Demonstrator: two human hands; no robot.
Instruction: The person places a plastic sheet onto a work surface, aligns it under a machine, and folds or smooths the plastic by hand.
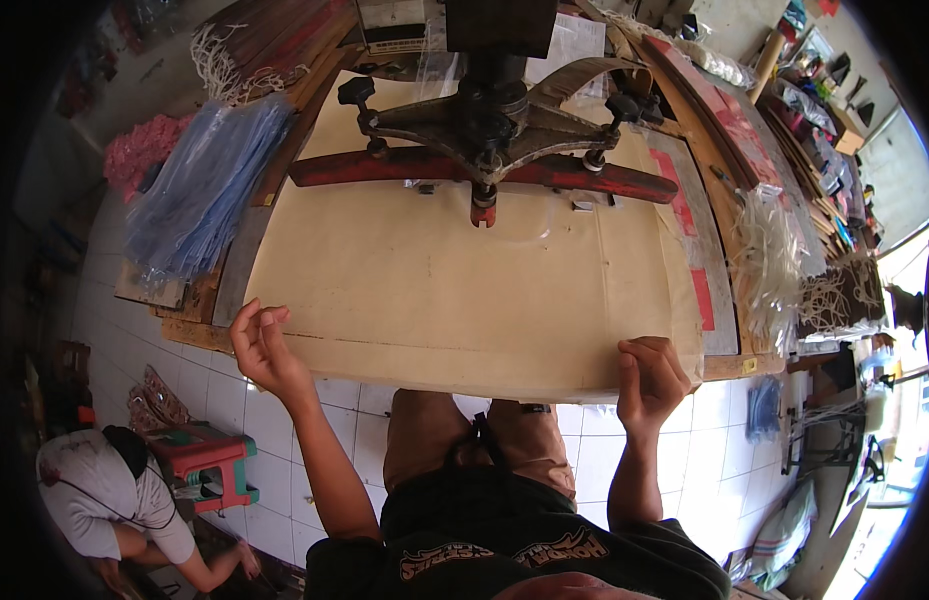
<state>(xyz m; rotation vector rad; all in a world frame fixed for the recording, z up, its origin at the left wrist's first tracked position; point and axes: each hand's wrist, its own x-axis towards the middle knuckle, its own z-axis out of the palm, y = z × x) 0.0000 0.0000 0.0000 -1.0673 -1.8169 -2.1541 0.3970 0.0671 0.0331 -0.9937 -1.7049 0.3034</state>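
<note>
A wide cream-coloured sheet covers the bed of a machine in front of me. Above its far part stands a dark metal press head with a long worn red bar across it. My left hand is raised at the sheet's front left corner, fingers bent in toward the thumb. Near the front right corner, my right hand is closed, its thumb against the curled fingers. Whatever either hand pinches, if anything, is too thin or clear to make out. Small dark metal pieces lie under the bar.
Bluish clear plastic sleeves are piled at the left, beside a pink bundle. White strings and clear plastic hang at the right. A person bends low beside a red and green stool at the lower left.
</note>
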